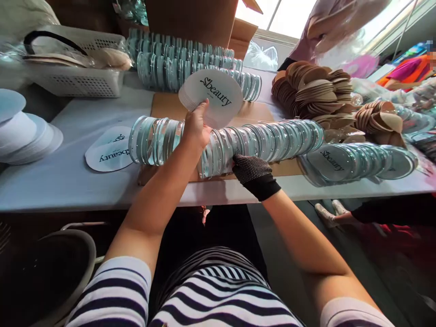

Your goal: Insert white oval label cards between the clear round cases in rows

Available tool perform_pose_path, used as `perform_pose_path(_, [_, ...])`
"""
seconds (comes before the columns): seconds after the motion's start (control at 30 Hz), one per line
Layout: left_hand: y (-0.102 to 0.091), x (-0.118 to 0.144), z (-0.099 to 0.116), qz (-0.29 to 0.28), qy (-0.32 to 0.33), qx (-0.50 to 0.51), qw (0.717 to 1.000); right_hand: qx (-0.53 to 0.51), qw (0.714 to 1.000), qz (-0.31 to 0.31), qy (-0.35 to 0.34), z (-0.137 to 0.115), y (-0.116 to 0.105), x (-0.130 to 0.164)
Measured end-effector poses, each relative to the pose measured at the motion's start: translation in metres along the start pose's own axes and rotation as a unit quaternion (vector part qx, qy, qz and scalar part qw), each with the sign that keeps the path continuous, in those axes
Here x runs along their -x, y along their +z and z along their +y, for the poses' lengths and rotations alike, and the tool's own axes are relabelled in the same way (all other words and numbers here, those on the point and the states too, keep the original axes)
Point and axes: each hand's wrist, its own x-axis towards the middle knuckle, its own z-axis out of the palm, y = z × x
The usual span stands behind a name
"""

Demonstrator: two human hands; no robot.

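Observation:
My bare left hand (198,123) grips a fanned stack of round white cards (218,93) printed "beauty", thumb on top. Below it, a long row of clear round plastic cases (272,138) stands on edge across the table. My right hand (252,172), in a black dotted glove, has its fingertips against the near side of this row, around the middle. Its fingers are bent and partly hidden, so what they pinch cannot be made out. At the row's right end, more clear cases (363,161) lean over, the front one showing a "beauty" card.
Loose printed cards (111,152) lie left of the row, on the white table (75,181). Further left are stacked white discs (29,136) and a white basket (76,81). More cases (163,70) line the back. Tan oval pieces (313,88) pile up at right, near another person (327,27).

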Motion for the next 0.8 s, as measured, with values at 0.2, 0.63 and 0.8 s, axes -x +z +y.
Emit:
perform_pose_path(0.2, [0.001, -0.001, -0.006, -0.001, 0.019, -0.009, 1.000, -0.532, 0.829, -0.165, 0.048, 0.004, -0.007, 0.009])
perform_pose_path(0.63, [0.003, 0.004, 0.001, -0.019, 0.031, -0.097, 0.995, -0.465, 0.837, -0.280, 0.075, 0.012, -0.032, -0.044])
perform_pose_path(0.8, [0.008, 0.010, 0.000, 0.000, 0.038, -0.102, 0.994, -0.507, 0.791, -0.339, 0.050, 0.016, -0.041, -0.045])
